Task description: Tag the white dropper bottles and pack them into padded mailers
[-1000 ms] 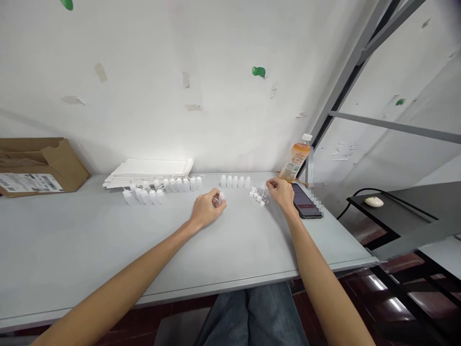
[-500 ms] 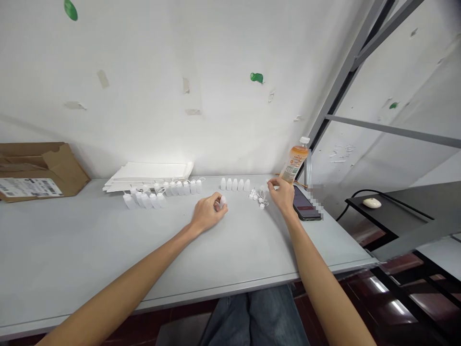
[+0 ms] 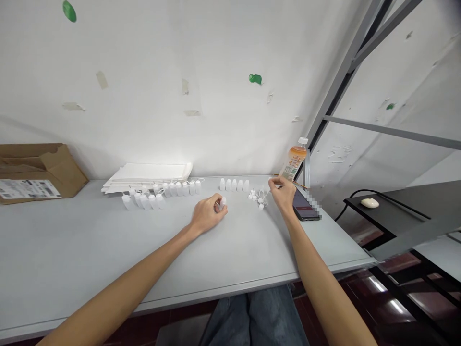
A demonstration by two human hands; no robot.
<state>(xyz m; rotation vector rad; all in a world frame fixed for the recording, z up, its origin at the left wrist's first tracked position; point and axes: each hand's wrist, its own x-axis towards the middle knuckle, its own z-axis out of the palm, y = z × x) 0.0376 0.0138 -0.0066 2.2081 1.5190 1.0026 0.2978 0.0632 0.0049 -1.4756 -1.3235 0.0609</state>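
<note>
My left hand rests on the grey table, closed round a small white bottle. My right hand hovers just right of a little heap of white caps with loops, its fingers pinched on one small white cap. A short row of small white bottles stands behind the heap. A longer group of capped white bottles stands to the left, in front of a stack of white sheets.
An orange drink bottle and a dark phone sit at the table's right end by a grey metal frame. A cardboard box lies far left. A lower dark desk with a mouse is at right.
My right hand has lifted slightly from the cap heap with a cap pinched in it. The left hand has stayed put with its bottle.
</note>
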